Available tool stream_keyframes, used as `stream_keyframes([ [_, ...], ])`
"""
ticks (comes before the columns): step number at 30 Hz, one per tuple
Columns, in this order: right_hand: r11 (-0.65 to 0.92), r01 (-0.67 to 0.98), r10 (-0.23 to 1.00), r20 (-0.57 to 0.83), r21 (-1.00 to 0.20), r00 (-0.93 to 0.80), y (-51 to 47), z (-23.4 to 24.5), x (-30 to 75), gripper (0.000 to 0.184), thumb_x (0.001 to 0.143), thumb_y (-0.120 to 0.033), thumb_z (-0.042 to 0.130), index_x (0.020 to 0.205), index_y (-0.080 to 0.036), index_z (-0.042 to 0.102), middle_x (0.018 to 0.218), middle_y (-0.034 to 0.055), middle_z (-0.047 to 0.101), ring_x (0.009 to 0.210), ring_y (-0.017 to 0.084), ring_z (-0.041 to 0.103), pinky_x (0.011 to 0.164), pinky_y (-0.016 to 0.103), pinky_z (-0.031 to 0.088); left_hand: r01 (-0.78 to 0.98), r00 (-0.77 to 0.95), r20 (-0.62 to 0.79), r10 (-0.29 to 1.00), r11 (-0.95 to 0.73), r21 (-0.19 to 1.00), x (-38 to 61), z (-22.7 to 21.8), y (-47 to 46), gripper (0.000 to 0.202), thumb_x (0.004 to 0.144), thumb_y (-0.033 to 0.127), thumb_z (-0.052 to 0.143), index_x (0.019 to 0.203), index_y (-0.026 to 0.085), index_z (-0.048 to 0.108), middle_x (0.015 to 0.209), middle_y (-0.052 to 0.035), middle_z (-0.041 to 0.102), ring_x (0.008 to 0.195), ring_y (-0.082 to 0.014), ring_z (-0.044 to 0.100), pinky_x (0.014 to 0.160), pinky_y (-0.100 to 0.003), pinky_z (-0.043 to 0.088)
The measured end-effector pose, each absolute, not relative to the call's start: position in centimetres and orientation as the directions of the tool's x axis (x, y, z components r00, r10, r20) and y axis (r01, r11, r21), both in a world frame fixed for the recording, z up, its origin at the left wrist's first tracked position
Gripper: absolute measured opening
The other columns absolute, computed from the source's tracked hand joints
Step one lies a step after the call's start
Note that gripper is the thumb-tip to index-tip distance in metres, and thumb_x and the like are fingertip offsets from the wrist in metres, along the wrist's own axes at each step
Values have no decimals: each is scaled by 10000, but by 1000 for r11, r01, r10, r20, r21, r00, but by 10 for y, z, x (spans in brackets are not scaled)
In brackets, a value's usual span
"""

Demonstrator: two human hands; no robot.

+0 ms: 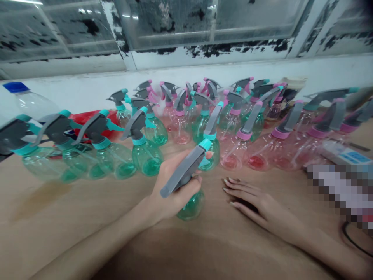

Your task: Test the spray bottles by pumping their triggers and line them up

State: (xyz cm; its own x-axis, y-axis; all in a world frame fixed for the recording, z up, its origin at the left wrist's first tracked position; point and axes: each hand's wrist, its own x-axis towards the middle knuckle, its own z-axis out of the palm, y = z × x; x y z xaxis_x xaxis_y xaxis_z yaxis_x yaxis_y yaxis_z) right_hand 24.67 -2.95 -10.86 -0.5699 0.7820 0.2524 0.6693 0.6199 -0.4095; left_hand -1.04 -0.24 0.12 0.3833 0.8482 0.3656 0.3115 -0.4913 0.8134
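Note:
My left hand [171, 188] is wrapped round the neck of a green spray bottle [190, 206] with a grey trigger head, which stands on the wooden table [87, 210] in front of me. My right hand [247, 196] lies flat on the table just right of that bottle, fingers stretched out, holding nothing. Behind both hands stand several green spray bottles [145, 155] on the left and several pink spray bottles [262, 151] on the right.
A clear plastic bottle with a blue cap [26, 101] stands at the far left beside a red tray [87, 118]. A white device [344, 155] and a black cable [354, 239] lie at the right. A wall with grimy windows [175, 23] runs behind the table.

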Motion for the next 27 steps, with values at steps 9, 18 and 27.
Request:
stream_keyframes([
  [9,605,658,791,244,-448,-561,-30,-107,247,363,969,-299,487,1302,-199,590,1388,86,565,1314,245,488,1094,500,411,303,390,351,851,-479,824,-10,1,-1,338,701,174,536,1019,211,644,722,18,587,643,-165,588,602,-280,453],
  [18,595,645,799,267,-479,-538,-30,-109,246,362,957,-294,511,1306,-244,590,1385,67,570,1305,247,498,1085,490,428,279,396,332,856,-457,845,-13,-5,1,396,710,151,538,1088,215,637,733,29,586,622,-150,578,588,-266,450],
  [27,602,648,794,261,-467,-549,-30,-107,246,359,962,-293,500,1303,-226,591,1383,79,571,1306,247,497,1089,499,417,318,399,291,870,-429,846,-12,2,-1,294,693,201,536,971,238,621,750,7,585,654,-180,579,590,-296,475],
])
